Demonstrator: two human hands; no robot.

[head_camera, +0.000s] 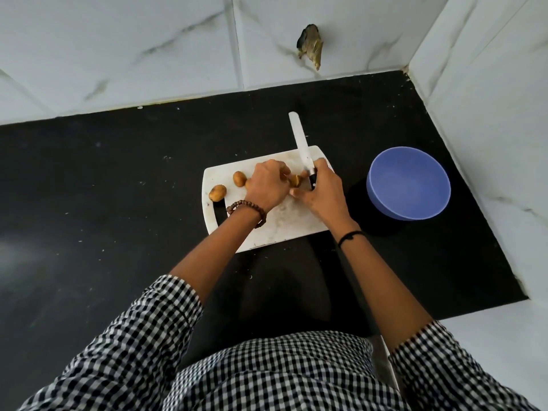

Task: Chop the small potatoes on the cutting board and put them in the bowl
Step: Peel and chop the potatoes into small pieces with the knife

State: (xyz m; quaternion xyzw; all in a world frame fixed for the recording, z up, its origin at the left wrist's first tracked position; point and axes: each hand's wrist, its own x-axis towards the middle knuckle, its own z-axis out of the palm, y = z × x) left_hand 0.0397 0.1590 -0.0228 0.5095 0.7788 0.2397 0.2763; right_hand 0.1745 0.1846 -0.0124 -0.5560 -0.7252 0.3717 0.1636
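Checked sleeves fill the bottom of the head view, and both of my forearms reach from them out over the black surface (89, 179) to the white cutting board (278, 223). On the board my left hand (267, 185) is curled down over a potato piece (295, 180), fingertips pinching it in place; how much of it lies under the palm I cannot tell. My right hand (323, 191) is closed tight around the dark handle of the knife (302, 143), whose pale blade points away from me past the board's far edge, its heel just beside the piece.

I judge the cut on this piece is under way. To do it well I would tuck the left fingertips back from the blade, bring the edge straight down through the middle, and keep the piece flat side down so it cannot roll.

Two whole potatoes wait at the board's left: one (239, 178) just beside my left hand, another (217, 193) nearer the left edge. To the right of the board, apart from it, stands the blue bowl (382, 185), which looks empty.
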